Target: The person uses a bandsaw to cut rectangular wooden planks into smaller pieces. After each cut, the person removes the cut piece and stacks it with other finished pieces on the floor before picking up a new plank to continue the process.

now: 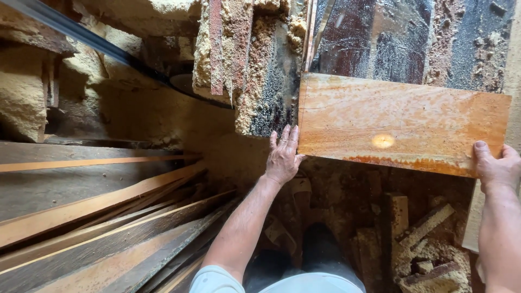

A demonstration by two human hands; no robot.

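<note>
A flat orange-brown wooden board [401, 122] lies across a dark, sawdust-strewn machine table [380, 38]. My left hand [283, 157] presses flat against the board's near left corner, fingers spread. My right hand [496, 165] grips the board's near right corner, thumb on top. Both forearms reach up from the bottom of the head view.
Long thin wood strips [97, 217] are piled at the lower left. Heaps of sawdust [21, 92] cover the surfaces at the upper left. Short offcut blocks [429, 239] lie on the floor at the lower right. A dark shoe [320, 244] shows below the board.
</note>
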